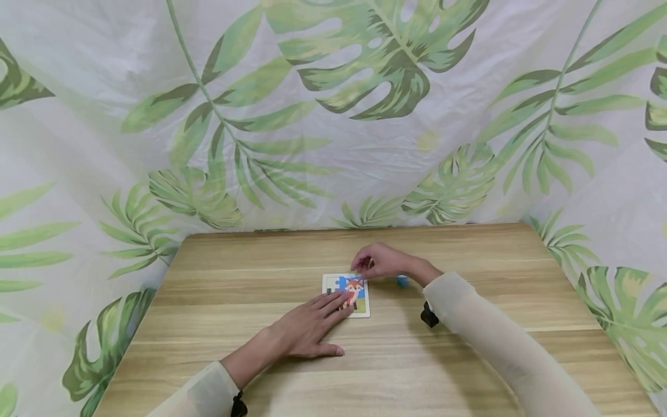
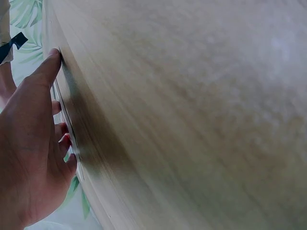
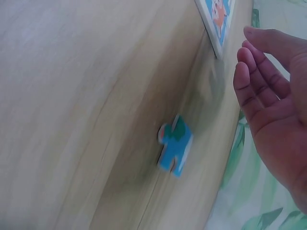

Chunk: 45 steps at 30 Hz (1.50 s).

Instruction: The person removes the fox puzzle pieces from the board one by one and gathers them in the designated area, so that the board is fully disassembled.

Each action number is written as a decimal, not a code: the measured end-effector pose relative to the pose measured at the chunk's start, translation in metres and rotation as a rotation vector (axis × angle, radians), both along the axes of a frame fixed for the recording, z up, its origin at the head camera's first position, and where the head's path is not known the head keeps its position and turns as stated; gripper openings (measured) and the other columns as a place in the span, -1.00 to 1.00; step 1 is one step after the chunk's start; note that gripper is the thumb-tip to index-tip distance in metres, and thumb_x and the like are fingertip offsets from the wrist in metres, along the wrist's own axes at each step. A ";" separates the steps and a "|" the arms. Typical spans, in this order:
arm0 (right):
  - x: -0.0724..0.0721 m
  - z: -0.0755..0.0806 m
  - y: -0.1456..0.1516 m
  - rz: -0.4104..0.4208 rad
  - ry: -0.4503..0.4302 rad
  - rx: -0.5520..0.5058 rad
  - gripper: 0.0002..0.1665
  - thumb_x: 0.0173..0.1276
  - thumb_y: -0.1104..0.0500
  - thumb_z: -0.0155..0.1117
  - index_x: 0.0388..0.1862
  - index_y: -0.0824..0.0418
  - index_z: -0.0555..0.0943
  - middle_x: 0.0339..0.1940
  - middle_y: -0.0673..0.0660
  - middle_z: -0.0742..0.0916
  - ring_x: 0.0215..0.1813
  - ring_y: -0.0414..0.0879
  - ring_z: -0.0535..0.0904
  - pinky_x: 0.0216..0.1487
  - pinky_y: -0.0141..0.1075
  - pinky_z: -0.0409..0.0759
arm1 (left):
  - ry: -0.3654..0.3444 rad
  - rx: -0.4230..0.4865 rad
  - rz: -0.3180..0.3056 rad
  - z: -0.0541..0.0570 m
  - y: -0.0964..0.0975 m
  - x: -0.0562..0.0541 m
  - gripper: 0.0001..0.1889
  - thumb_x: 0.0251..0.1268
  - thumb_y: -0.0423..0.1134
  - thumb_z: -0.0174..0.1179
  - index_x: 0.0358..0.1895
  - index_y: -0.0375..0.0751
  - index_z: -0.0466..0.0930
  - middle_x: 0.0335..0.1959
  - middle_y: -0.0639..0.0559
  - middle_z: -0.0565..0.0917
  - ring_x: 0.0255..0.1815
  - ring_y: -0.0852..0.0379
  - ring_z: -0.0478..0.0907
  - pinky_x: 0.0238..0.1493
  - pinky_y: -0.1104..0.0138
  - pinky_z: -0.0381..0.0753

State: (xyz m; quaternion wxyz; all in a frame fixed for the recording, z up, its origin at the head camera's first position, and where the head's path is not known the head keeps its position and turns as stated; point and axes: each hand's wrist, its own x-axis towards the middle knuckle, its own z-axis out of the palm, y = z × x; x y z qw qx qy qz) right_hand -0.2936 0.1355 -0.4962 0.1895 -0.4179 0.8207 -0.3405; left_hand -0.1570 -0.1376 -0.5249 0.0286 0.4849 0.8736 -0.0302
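Observation:
A small jigsaw puzzle (image 1: pixel 362 305) with a fox picture and white border lies on the table. At its upper left, a pale patch shows beside the blue part. My left hand (image 1: pixel 308 329) lies palm down with straight fingertips over the puzzle's lower left, hiding part of it. Above the puzzle's top right corner hovers my right hand (image 1: pixel 383 260), fingers loosely bent. In the right wrist view nothing shows between its thumb and fingers. A loose blue puzzle piece (image 3: pixel 176 146) with a green patch rests on the table, right of the puzzle and below the right wrist.
The wooden table (image 1: pixel 219 289) ends at a back edge against a leaf-patterned cloth (image 1: pixel 365 174). Both sleeved forearms reach in from the front, with a dark device (image 1: pixel 429 315) at the right wrist.

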 end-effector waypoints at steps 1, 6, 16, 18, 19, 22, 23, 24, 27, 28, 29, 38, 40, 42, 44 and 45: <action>0.000 0.000 -0.003 0.007 -0.001 -0.002 -0.74 0.38 0.39 0.47 0.03 0.34 0.77 -0.13 0.14 0.82 -0.14 -0.24 0.69 -0.03 -0.35 0.73 | 0.004 0.000 -0.002 0.000 0.000 0.000 -0.05 0.55 0.48 -0.15 0.73 -0.13 0.07 0.76 -0.18 -0.01 0.75 -0.13 -0.01 0.68 0.02 0.18; 0.001 -0.002 -0.014 0.022 -0.024 0.002 -0.70 0.36 0.38 0.50 0.06 0.35 0.76 -0.10 0.19 0.81 -0.11 -0.18 0.70 0.00 -0.35 0.72 | 0.012 0.007 -0.009 -0.002 -0.001 0.000 -0.04 0.55 0.48 -0.14 0.73 -0.14 0.08 0.76 -0.20 -0.01 0.75 -0.15 -0.01 0.68 0.02 0.16; -0.003 -0.003 -0.028 0.033 -0.060 0.033 -0.62 0.29 0.39 0.56 0.10 0.34 0.77 -0.07 0.18 0.79 -0.05 -0.09 0.71 0.02 -0.39 0.71 | 0.018 0.014 -0.034 -0.003 -0.004 -0.001 -0.05 0.56 0.47 -0.15 0.73 -0.14 0.07 0.76 -0.20 -0.02 0.76 -0.15 -0.03 0.68 0.02 0.16; -0.003 -0.002 -0.029 0.037 -0.059 0.041 -0.61 0.28 0.40 0.56 0.10 0.33 0.77 -0.06 0.18 0.78 -0.05 -0.10 0.71 0.02 -0.39 0.71 | 0.013 0.012 -0.032 -0.004 -0.003 -0.002 -0.05 0.56 0.48 -0.15 0.74 -0.13 0.05 0.76 -0.20 -0.03 0.76 -0.14 -0.04 0.69 0.02 0.14; -0.004 -0.002 -0.030 0.043 -0.055 0.046 -0.61 0.28 0.40 0.56 0.10 0.33 0.77 -0.07 0.18 0.79 -0.05 -0.10 0.71 0.01 -0.38 0.71 | 0.010 0.010 -0.030 -0.004 -0.003 -0.002 -0.04 0.56 0.48 -0.16 0.74 -0.13 0.04 0.76 -0.20 -0.04 0.76 -0.14 -0.05 0.69 0.03 0.13; -0.005 -0.002 -0.032 0.068 -0.042 0.068 -0.61 0.28 0.42 0.56 0.10 0.33 0.78 -0.08 0.16 0.79 -0.06 -0.11 0.70 0.02 -0.39 0.70 | -0.002 0.005 -0.026 -0.004 -0.003 -0.002 -0.04 0.56 0.48 -0.16 0.75 -0.12 0.00 0.77 -0.18 -0.06 0.77 -0.13 -0.08 0.70 0.03 0.10; -0.005 -0.002 -0.033 0.077 -0.036 0.077 -0.61 0.28 0.42 0.55 0.10 0.32 0.78 -0.09 0.15 0.79 -0.06 -0.12 0.70 0.01 -0.39 0.70 | -0.002 0.005 -0.027 -0.005 -0.003 -0.002 -0.04 0.56 0.48 -0.16 0.75 -0.11 0.00 0.77 -0.18 -0.06 0.77 -0.13 -0.08 0.70 0.03 0.10; -0.006 -0.002 -0.034 0.084 -0.033 0.085 -0.61 0.27 0.43 0.55 0.10 0.31 0.78 -0.09 0.15 0.78 -0.06 -0.12 0.70 0.02 -0.39 0.70 | -0.001 0.004 -0.026 -0.005 -0.003 -0.002 -0.04 0.56 0.48 -0.17 0.75 -0.11 0.00 0.77 -0.18 -0.06 0.77 -0.12 -0.08 0.70 0.04 0.10; -0.006 -0.001 -0.037 0.106 -0.017 0.108 -0.59 0.27 0.44 0.54 0.10 0.30 0.78 -0.10 0.14 0.78 -0.06 -0.11 0.69 0.00 -0.40 0.68 | -0.001 0.005 -0.027 -0.005 -0.004 -0.002 -0.05 0.56 0.47 -0.16 0.75 -0.11 0.00 0.77 -0.18 -0.07 0.77 -0.12 -0.09 0.70 0.04 0.10; -0.006 -0.001 -0.039 0.110 -0.012 0.116 -0.59 0.26 0.45 0.54 0.10 0.29 0.79 -0.11 0.13 0.77 -0.07 -0.11 0.68 -0.01 -0.41 0.67 | 0.000 0.004 -0.027 -0.005 -0.004 -0.002 -0.05 0.56 0.47 -0.16 0.75 -0.11 0.01 0.77 -0.18 -0.07 0.77 -0.12 -0.09 0.70 0.04 0.10; -0.006 0.000 -0.040 0.117 -0.006 0.125 -0.59 0.26 0.45 0.54 0.10 0.28 0.79 -0.11 0.13 0.77 -0.07 -0.11 0.68 -0.02 -0.41 0.66 | 0.001 0.005 -0.027 -0.005 -0.004 -0.002 -0.05 0.57 0.47 -0.16 0.74 -0.11 0.02 0.77 -0.18 -0.06 0.77 -0.11 -0.08 0.70 0.05 0.11; -0.010 -0.004 -0.044 0.151 0.000 0.162 -0.58 0.27 0.44 0.54 0.11 0.24 0.80 -0.13 0.08 0.75 -0.14 -0.16 0.63 -0.09 -0.43 0.63 | -0.011 -0.004 -0.018 -0.005 -0.003 -0.001 -0.04 0.56 0.49 -0.20 0.76 -0.10 -0.04 0.78 -0.17 -0.09 0.77 -0.10 -0.11 0.71 0.03 0.05; -0.011 -0.005 -0.044 0.154 -0.003 0.168 -0.58 0.27 0.44 0.54 0.11 0.22 0.81 -0.13 0.06 0.74 -0.14 -0.18 0.62 -0.09 -0.42 0.63 | -0.008 0.001 -0.021 -0.006 -0.003 -0.001 -0.04 0.57 0.48 -0.18 0.75 -0.11 -0.02 0.77 -0.18 -0.08 0.77 -0.11 -0.10 0.71 0.03 0.07; -0.011 -0.004 -0.045 0.157 -0.010 0.173 -0.58 0.28 0.44 0.53 0.11 0.21 0.81 -0.12 0.06 0.74 -0.13 -0.17 0.62 -0.09 -0.41 0.63 | 0.004 0.006 -0.027 -0.005 -0.004 -0.001 -0.05 0.57 0.47 -0.16 0.75 -0.12 0.01 0.77 -0.20 -0.04 0.76 -0.13 -0.06 0.70 0.03 0.10; -0.012 -0.003 -0.045 0.163 -0.015 0.178 -0.58 0.29 0.44 0.52 0.12 0.21 0.81 -0.11 0.07 0.73 -0.12 -0.15 0.62 -0.08 -0.41 0.62 | 0.020 0.012 -0.035 -0.003 -0.004 -0.001 -0.05 0.57 0.46 -0.14 0.74 -0.14 0.04 0.76 -0.22 -0.01 0.76 -0.15 -0.02 0.69 0.02 0.14; -0.012 -0.003 -0.045 0.165 -0.017 0.180 -0.58 0.29 0.45 0.51 0.12 0.20 0.81 -0.10 0.07 0.73 -0.12 -0.14 0.61 -0.08 -0.41 0.62 | 0.028 0.012 -0.038 -0.003 -0.004 -0.001 -0.05 0.57 0.46 -0.14 0.73 -0.15 0.06 0.75 -0.23 0.00 0.75 -0.15 -0.01 0.68 0.02 0.15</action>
